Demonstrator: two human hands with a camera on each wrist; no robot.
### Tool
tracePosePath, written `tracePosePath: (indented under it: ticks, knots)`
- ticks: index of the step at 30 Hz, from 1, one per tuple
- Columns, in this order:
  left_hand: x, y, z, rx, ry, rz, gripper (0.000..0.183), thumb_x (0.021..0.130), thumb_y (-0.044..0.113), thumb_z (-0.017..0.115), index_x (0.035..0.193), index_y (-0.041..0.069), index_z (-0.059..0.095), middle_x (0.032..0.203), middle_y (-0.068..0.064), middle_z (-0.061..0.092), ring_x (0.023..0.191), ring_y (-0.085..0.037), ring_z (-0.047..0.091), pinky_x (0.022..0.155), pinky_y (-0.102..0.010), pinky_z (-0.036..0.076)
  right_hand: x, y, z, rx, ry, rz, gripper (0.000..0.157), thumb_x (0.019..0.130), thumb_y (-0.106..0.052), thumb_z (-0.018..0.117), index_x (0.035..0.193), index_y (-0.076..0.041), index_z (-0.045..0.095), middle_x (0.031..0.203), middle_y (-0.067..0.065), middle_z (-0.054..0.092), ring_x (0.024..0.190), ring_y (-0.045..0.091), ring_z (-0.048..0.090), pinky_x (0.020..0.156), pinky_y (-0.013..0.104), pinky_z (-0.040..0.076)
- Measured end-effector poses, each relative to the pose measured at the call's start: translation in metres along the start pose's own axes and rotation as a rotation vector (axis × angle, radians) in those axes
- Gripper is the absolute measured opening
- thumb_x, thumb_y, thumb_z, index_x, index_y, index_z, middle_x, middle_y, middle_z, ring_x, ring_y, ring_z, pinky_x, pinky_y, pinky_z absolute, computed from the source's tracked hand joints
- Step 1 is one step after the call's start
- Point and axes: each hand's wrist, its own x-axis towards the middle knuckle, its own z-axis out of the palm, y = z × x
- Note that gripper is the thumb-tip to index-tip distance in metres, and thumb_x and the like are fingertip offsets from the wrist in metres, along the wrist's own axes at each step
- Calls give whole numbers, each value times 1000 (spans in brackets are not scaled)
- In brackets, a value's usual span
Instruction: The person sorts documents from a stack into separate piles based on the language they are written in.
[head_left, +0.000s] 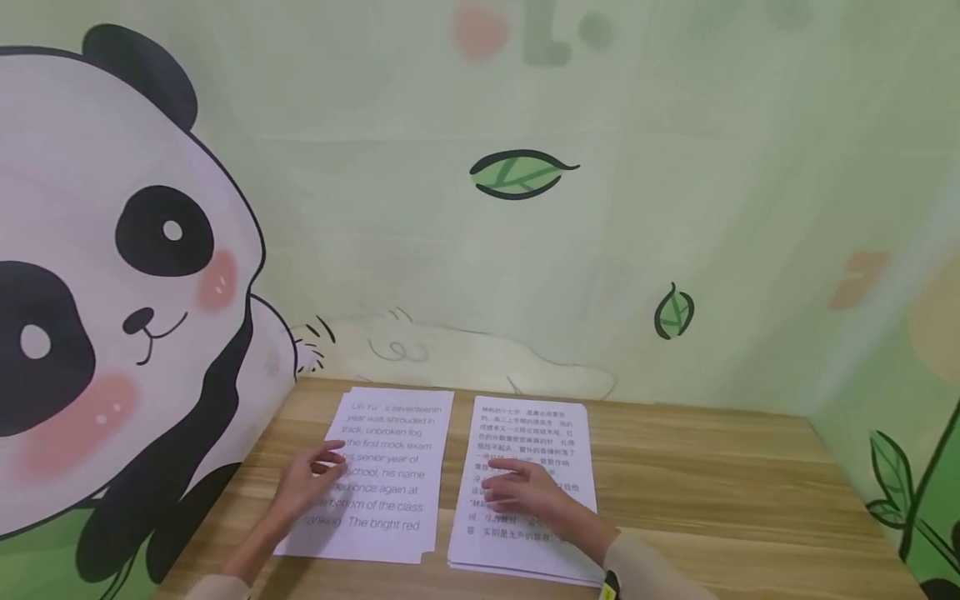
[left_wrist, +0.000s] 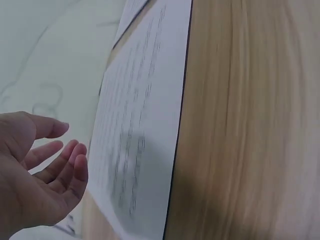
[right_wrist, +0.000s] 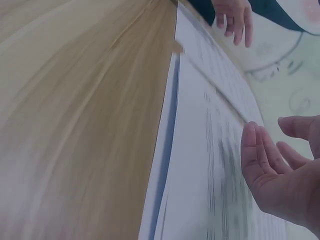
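Observation:
Two stacks of printed paper lie side by side on a wooden table. The left stack [head_left: 382,492] carries large English text, and the right stack [head_left: 525,433] smaller Chinese characters. My left hand [head_left: 303,483] hovers over the left edge of the English pages, fingers loosely bent and holding nothing. Over the Chinese pages is my right hand [head_left: 532,492], its fingers relaxed and pointing left. In the left wrist view, the left hand [left_wrist: 45,170] has a gap between thumb and fingers. The right wrist view shows the right hand [right_wrist: 285,170] likewise above the paper, nothing in its grasp.
The wooden table [head_left: 712,483] extends to the right of the papers. Behind it hangs a pale green backdrop [head_left: 375,208] with a large panda and leaves printed on it. Lower sheets stick out slightly at the right stack's near edge.

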Motion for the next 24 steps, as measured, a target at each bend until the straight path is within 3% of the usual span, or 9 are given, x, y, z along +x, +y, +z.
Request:
tracePosePath:
  ticks: [6,8,13,15,18,24]
  knots:
    - [-7,30,35,-32,-153,135,46,92,14,74,135,2,63,107,-11,73,92,-17,65,74,-24,48,-36,12,-58,-47,65,-56,59,99,-13,64,148,10,41,121,22,71,97,15,71,84,28,60]
    - [-7,37,45,-39,-239,192,49,91,18,75,136,3,62,110,-11,72,94,-18,64,75,-24,48,-46,14,-76,-52,80,-63,61,99,-12,62,149,12,37,116,17,71,93,13,68,80,25,58]
    - [-5,48,69,-36,-422,421,57,91,22,76,139,0,58,117,-17,66,102,-28,59,83,-30,48,-68,19,-113,-104,139,-45,63,100,-13,61,150,13,34,105,7,70,86,11,65,75,25,58]
    - [-4,51,77,-27,-444,505,57,90,23,77,138,-4,57,117,-19,67,103,-32,59,85,-34,48,-75,20,-124,-132,157,-41,63,100,-14,62,150,13,34,104,8,71,84,12,66,75,27,59]
    - [-2,56,87,0,-452,566,58,90,23,77,136,-7,57,116,-19,67,102,-34,59,87,-36,47,-82,22,-135,-192,149,-53,63,101,-13,61,149,14,33,104,12,71,83,15,67,72,29,59]
    - [3,61,110,156,-366,630,61,84,30,81,132,-3,63,106,-13,68,94,-25,56,80,-32,41,-91,26,-146,-386,83,-146,64,97,-5,63,146,21,32,99,20,66,74,15,63,59,25,56]
